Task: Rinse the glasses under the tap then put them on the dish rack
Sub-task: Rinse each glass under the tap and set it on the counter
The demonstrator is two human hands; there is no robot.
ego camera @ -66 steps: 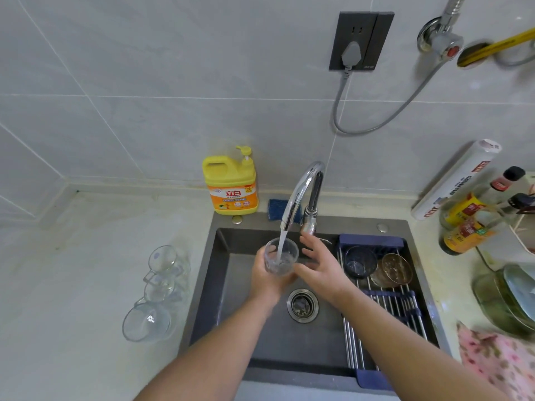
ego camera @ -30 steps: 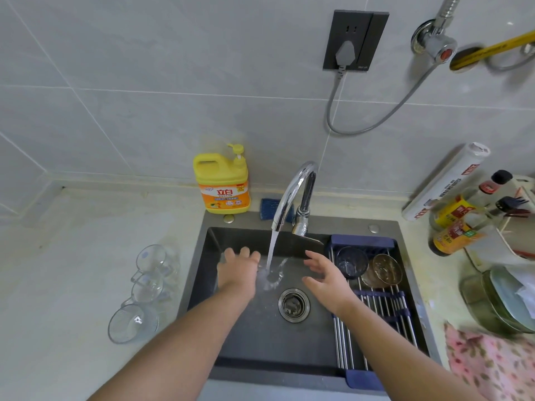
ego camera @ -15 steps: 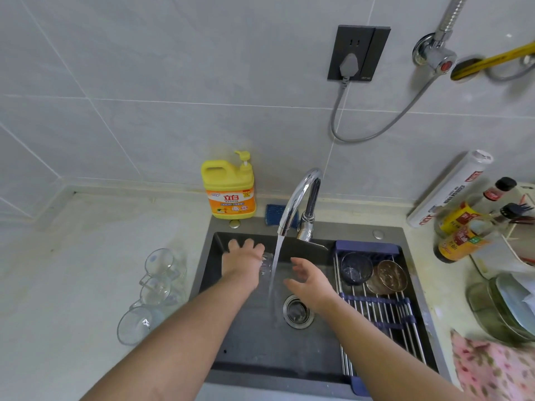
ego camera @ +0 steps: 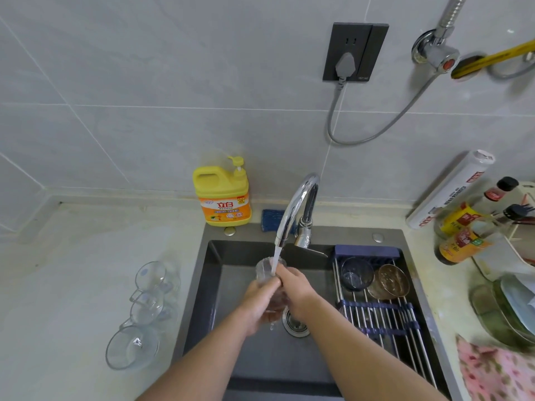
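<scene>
A clear glass (ego camera: 267, 272) sits under the running tap (ego camera: 298, 206) above the dark sink (ego camera: 240, 256). My left hand (ego camera: 259, 302) wraps its lower part, and my right hand (ego camera: 293, 287) presses against its right side, fingers on the rim. Water streams into the glass mouth. Three clear handled cups (ego camera: 144, 305) stand on the counter left of the sink. On the roll-up dish rack (ego camera: 382, 319) over the sink's right side lie a dark glass (ego camera: 356, 274) and a brownish glass (ego camera: 392, 282).
A yellow detergent bottle (ego camera: 223, 195) and a blue sponge (ego camera: 273, 218) stand behind the sink. Sauce bottles (ego camera: 463, 230), a white roll (ego camera: 451, 189), glass dishes (ego camera: 509, 314) and a pink floral cloth (ego camera: 498, 371) crowd the right counter. A cable hangs from the wall socket (ego camera: 354, 52).
My hands were spread apart low in the sink, the glass tipped in the left. They have come together, and the glass is back upright under the stream.
</scene>
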